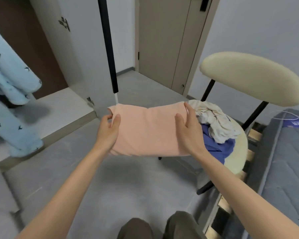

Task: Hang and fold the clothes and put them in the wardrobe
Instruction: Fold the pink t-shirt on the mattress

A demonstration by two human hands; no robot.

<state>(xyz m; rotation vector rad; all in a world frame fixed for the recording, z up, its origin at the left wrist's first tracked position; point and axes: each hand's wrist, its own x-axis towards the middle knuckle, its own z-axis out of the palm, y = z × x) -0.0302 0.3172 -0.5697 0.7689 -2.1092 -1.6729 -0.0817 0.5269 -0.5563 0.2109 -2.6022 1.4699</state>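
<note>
Steadying a folded pink cloth [148, 130] in mid-air above the floor, a person holds it level, apparently so the layers do not slip apart. The left hand [109, 130] grips the left end, thumb on top and fingers curled round the edge. The right hand [188, 128] presses the other end with straight fingers, clasping nothing. An open wardrobe [59, 107], the cloth's likely destination, stands to the left. A white garment [212, 121] and a blue garment [217, 149] wait on the chair [252, 78].
</note>
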